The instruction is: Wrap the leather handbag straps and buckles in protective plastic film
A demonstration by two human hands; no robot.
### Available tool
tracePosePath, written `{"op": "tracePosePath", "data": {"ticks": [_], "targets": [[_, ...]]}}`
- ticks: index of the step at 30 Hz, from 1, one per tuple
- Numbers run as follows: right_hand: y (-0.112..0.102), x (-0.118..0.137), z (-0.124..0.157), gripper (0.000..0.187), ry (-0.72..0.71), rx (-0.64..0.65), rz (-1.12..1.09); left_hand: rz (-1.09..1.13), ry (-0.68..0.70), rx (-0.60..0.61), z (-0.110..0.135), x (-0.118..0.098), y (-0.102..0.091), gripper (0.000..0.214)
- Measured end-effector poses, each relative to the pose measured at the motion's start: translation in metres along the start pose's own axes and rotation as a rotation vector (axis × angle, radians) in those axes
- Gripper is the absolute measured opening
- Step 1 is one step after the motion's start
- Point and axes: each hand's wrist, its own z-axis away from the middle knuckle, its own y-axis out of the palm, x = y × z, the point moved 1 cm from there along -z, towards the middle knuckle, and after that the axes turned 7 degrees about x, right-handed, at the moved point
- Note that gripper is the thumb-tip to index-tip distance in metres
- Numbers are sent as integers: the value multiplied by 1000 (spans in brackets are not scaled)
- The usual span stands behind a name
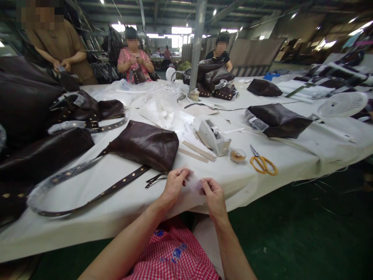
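Note:
Between my two hands, over the table's front edge, stretches a thin translucent plastic sheet (194, 186). My left hand (176, 182) pinches one side of it and my right hand (214, 194) pinches the other. Just beyond my left hand lies a dark brown leather bag (145, 144), its zipper pull (155, 179) hanging near my fingers. The bag's studded strap (116, 188) loops out to the left, partly wrapped in clear plastic.
A tape dispenser (214, 136), a tape roll (238, 155) and orange-handled scissors (264, 163) lie beyond my right hand. More brown bags (276, 120) sit right and left. A metal post (198, 46) rises mid-table. Co-workers (135, 62) are at the far side.

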Motion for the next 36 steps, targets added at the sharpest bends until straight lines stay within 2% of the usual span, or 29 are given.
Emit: {"op": "tracePosePath", "data": {"ticks": [3, 6, 8, 11, 13, 15, 19, 21, 24, 29, 33, 36], "targets": [[-13, 1, -25, 34, -42, -85, 148, -6, -6, 24, 2, -9, 0, 31], [-32, 8, -59, 27, -93, -156, 440, -16, -29, 110, 9, -19, -4, 25], [-43, 13, -76, 21, -166, -196, 641, 9, -69, 126, 14, -23, -11, 25], [-49, 17, -77, 28, -354, -298, 826, 10, -106, 118, 26, -30, -27, 27], [-42, 16, -62, 30, -430, -298, 785, -26, -119, 144, 37, -35, -40, 27], [-28, 13, -37, 29, -377, -164, 606, -56, -157, 202, 50, -38, -52, 27], [15, 2, 23, 36, -24, 380, 239, -77, -254, 296, 80, -34, -70, 30], [33, -3, 45, 42, 98, 520, 157, -80, -278, 292, 93, -28, -81, 29], [45, -5, 60, 46, 150, 497, 90, -103, -282, 235, 109, -20, -100, 25], [57, 10, 58, 48, 144, 440, 15, -96, -211, 207, 126, -12, -123, 21], [81, 25, 57, 49, 205, 520, -103, 29, -233, 206, 133, -6, -127, 24], [99, 33, 60, 44, 243, 634, -154, -2, -251, 177, 135, -3, -128, 21]]}}
